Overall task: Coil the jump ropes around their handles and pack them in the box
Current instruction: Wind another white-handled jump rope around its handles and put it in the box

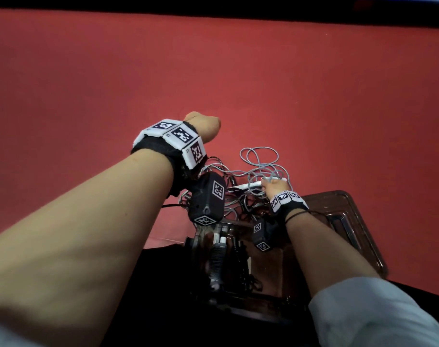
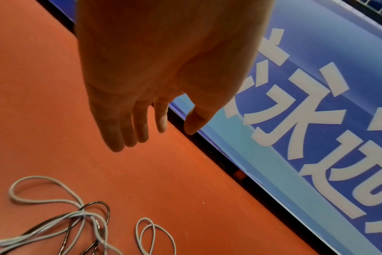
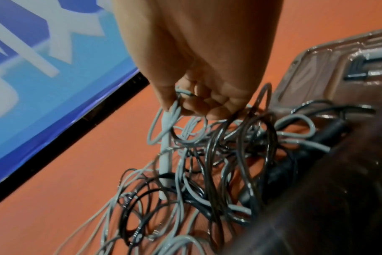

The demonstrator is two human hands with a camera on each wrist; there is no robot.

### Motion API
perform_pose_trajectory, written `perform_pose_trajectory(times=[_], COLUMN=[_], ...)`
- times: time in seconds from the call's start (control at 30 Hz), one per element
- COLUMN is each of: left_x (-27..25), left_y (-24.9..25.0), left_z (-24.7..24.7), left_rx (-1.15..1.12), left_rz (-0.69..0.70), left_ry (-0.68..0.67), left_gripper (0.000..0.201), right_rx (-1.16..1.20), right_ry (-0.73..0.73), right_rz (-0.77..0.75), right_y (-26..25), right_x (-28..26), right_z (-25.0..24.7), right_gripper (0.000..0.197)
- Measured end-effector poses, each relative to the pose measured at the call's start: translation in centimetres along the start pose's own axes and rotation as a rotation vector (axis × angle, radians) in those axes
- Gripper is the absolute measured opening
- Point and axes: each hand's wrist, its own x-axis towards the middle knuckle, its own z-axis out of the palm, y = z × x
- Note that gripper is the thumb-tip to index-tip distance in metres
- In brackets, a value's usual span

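On the red surface: tangled grey rope, limp, snag-prone; your right hand pinches it. Take its white handle. Left hand hangs slack, empty.

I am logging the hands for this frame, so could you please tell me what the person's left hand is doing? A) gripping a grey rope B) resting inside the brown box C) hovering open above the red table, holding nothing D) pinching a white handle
C: the left hand hangs with straight, relaxed fingers above the red table, holding nothing.
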Motion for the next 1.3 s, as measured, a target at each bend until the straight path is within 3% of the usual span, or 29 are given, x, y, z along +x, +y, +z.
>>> perform_pose_trajectory(times=[0.07,0.17,0.33,0.5,0.57,0.63,0.7,0.8,0.97,1.03,1.17,1.3], left_x=[-0.6,-2.5,-6.2,-10.4,-11.7,-12.3,-12.7,-12.9,-12.1,-11.7,-11.5,-11.4], left_y=[0.7,1.6,2.9,3.8,4.2,4.2,4.3,4.3,3.5,3.2,2.9,2.9], left_z=[-0.5,-1.1,-1.4,-0.8,-0.9,-1.2,-1.7,-2.6,-4.4,-4.8,-5.0,-4.2], left_rx=[-0.069,-0.107,0.016,0.066,0.012,0.021,0.073,0.078,0.134,0.169,0.176,0.084], left_rz=[0.016,0.114,0.421,0.696,0.74,0.778,0.798,0.794,0.784,0.773,0.72,0.7], left_ry=[-0.004,-0.039,-0.033,-0.287,-0.316,-0.263,-0.227,-0.198,-0.122,-0.082,0.007,-0.085], left_gripper=[0.038,0.036,0.007,0.071,0.072,0.067,0.061,0.05,0.027,0.024,0.021,0.016], right_rx=[0.106,0.143,0.229,0.312,0.367,0.404,0.439,0.499,0.365,0.258,-0.006,0.387], right_ry=[0.062,0.127,0.166,0.024,-0.05,-0.13,-0.168,-0.108,-0.152,-0.158,-0.024,-0.107], right_rz=[-0.081,-0.244,-0.442,-0.539,-0.567,-0.562,-0.545,-0.475,-0.389,-0.424,-0.602,-0.515], right_y=[-1.3,-5.3,-13.5,-19.0,-19.7,-19.6,-19.2,-18.8,-17.7,-17.1,-16.7,-17.3], right_x=[-1.1,-3.8,-10.0,-16.3,-18.5,-20.1,-21.0,-21.6,-21.9,-21.9,-21.6,-22.1], right_z=[-1.4,-4.4,-9.6,-12.5,-13.3,-13.8,-14.1,-14.6,-15.2,-15.6,-16.8,-16.1], right_gripper=[0.035,0.03,0.029,0.028,0.021,0.014,0.013,0.019,0.024,0.022,0.018,0.014])
